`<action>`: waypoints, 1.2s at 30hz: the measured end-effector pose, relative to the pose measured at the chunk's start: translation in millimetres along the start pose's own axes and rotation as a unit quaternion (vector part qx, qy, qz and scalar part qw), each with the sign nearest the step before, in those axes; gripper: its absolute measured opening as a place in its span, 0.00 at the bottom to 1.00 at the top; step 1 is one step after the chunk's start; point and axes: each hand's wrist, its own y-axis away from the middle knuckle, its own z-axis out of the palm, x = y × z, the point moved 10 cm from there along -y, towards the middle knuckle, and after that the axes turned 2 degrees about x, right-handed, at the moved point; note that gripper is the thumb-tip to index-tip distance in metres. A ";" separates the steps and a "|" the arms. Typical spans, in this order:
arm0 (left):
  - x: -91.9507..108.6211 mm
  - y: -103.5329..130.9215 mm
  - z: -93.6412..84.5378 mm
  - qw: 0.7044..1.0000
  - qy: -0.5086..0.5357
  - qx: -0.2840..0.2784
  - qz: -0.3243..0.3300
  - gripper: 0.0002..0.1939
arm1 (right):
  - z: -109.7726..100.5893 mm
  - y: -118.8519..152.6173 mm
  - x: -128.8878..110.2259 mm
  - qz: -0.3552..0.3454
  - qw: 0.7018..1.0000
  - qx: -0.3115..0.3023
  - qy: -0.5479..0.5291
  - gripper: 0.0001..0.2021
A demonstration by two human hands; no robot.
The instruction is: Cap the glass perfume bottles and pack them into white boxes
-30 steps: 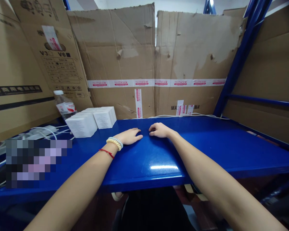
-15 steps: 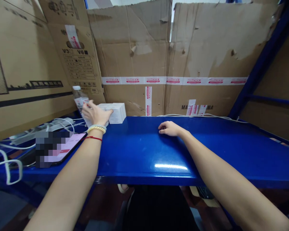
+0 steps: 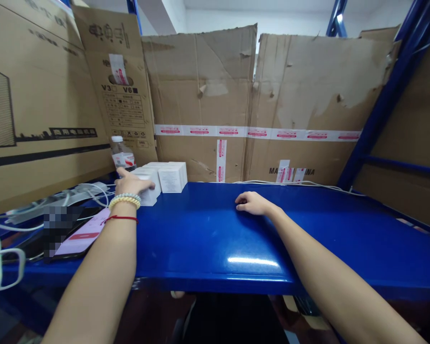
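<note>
My left hand (image 3: pixel 130 184), with a beaded band and a red string on the wrist, is at the near left end of a group of small white boxes. Its thumb lies across a white box (image 3: pixel 149 195) at the front, while the other fingers are largely hidden on the far left side. Right behind stand more white boxes (image 3: pixel 171 179) in a tight row. A clear bottle (image 3: pixel 123 155) with a white cap rises just beyond the fingers. Away to the right, my right hand (image 3: pixel 252 203) rests on the blue tabletop (image 3: pixel 200 229), fingers loosely curled with nothing visible in them.
A phone (image 3: pixel 80 236) with a lit screen lies left of my forearm. White cables (image 3: pixel 12 258) and a power strip (image 3: pixel 57 203) run along the left side. Cardboard panels (image 3: pixel 200 105) wall off the back and left. A blue metal post (image 3: pixel 376 105) slants up at right.
My left hand has moved left and nearer, lowering its raised fingers around the front white box. The view has tilted up slightly. My right hand stays in place.
</note>
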 end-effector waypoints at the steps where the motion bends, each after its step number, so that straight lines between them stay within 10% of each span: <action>1: 4.9 1.9 0.9 1.000 -0.017 -0.010 0.015 0.53 | 0.2 -0.3 0.0 -0.001 1.000 0.000 0.003 0.14; 12: 71.0 60.3 34.4 0.987 -0.049 -0.019 0.154 0.48 | 1.4 -0.6 -1.6 -0.007 1.000 -0.001 0.017 0.14; 19: 66.7 55.9 48.9 0.978 -0.086 -0.085 0.171 0.48 | 1.0 -0.1 -4.5 -0.009 1.000 -0.001 0.026 0.14; 36: 68.5 55.2 52.0 0.984 -0.049 -0.020 0.171 0.40 | 1.0 0.7 -9.6 -0.022 0.999 -0.001 0.042 0.14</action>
